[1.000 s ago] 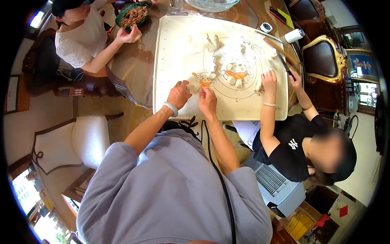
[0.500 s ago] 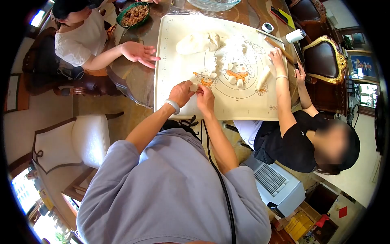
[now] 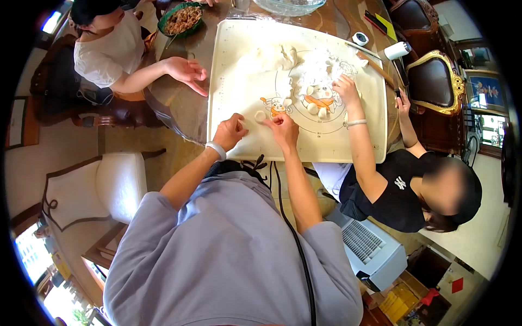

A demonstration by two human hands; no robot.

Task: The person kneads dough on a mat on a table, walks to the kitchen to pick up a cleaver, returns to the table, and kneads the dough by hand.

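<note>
A small pale round of dough [image 3: 260, 116] is near the front edge of the printed baking mat [image 3: 234, 89], between my hands. My right hand [image 3: 284, 129] is closed in a pinch, its fingertips at the lower right rim of that round. To the left, my left hand [image 3: 230, 131] has its fingers curled together over the mat, apart from the round; whatever may be between them is hidden. Several small dough pieces [image 3: 322, 112] lie on the mat to the right, below a patch of white flour [image 3: 321, 65]. A large lump of dough [image 3: 266, 57] rests farther back.
A co-worker's hand [image 3: 347, 89] reaches over the mat from the right. From the left, another person's open hand [image 3: 187, 71] extends by the mat's edge. A green bowl of filling [image 3: 182, 20], a glass bowl [image 3: 288, 5], a wooden rolling pin [image 3: 377, 68] and a white cylinder [image 3: 397, 50] surround it.
My hands have moved apart, the left going left and away from the dough round. The right co-worker's hand has moved left and down from the rolling pin to the dough pieces.
</note>
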